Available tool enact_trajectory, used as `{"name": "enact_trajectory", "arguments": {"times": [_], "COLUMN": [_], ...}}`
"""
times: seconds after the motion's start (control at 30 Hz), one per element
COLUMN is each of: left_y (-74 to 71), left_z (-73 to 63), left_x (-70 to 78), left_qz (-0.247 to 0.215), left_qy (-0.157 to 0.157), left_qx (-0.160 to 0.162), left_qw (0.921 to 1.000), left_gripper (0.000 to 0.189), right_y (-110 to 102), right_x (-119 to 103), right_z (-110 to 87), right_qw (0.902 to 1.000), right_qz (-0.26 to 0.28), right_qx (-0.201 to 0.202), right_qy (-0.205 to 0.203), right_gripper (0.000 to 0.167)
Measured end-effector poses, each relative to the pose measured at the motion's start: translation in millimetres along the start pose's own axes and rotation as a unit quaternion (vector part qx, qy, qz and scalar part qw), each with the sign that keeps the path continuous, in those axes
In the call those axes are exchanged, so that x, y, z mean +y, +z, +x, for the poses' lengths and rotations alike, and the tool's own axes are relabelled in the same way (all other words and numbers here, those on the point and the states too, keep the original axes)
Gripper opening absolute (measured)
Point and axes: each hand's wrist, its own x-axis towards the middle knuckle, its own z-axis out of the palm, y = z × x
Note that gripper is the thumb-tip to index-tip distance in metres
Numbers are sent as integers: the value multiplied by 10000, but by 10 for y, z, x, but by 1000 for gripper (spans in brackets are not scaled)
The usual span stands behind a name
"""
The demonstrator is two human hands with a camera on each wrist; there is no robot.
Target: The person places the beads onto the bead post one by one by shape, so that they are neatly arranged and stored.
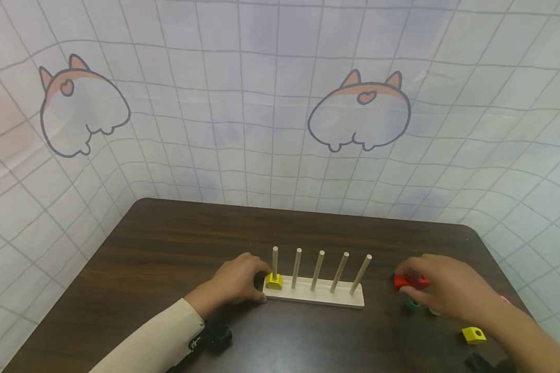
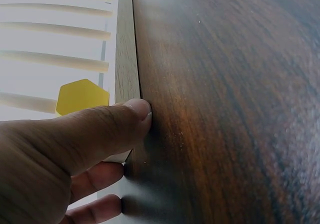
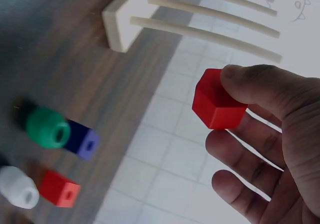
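A pale wooden peg board [image 1: 315, 291] with several upright pegs stands on the table. My left hand [image 1: 240, 277] grips its left end, and in the left wrist view the thumb [image 2: 120, 121] lies against the base's long side. On the leftmost peg sits a yellow block [image 1: 274, 282], low against the base. To the right of the board, my right hand [image 1: 452, 285] holds a red block with angled sides [image 3: 216, 100] between thumb and fingers, raised above the table. Its underside is partly hidden by the fingers.
Below the right hand lie a green bead [image 3: 47, 128], a dark blue block [image 3: 81, 140], a second red block [image 3: 59, 189] and a white bead [image 3: 19, 186]. Another yellow block [image 1: 474, 335] lies nearer the front right. A patterned cloth [image 1: 280, 129] hangs behind the table.
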Motion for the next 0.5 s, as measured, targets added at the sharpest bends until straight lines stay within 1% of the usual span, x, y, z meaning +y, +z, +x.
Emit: {"name": "enact_trajectory", "arguments": {"times": [0.2, 0.4, 0.5], "left_y": [-2, -9, -5], "left_z": [-2, -1, 9], "left_x": [10, 13, 8], "left_qz": [11, 6, -17], "left_qy": [9, 19, 54], "left_qx": [5, 10, 20], "left_qw": [10000, 10000, 10000], "left_gripper": [49, 48, 48], "right_y": [-149, -234, -277], "right_x": [-52, -87, -121], "right_z": [151, 308, 381], "right_qw": [9998, 9981, 9991], "right_qz": [60, 99, 116], "right_qx": [-46, 142, 68], "right_qy": [-194, -591, -414], "right_gripper": [34, 35, 32]}}
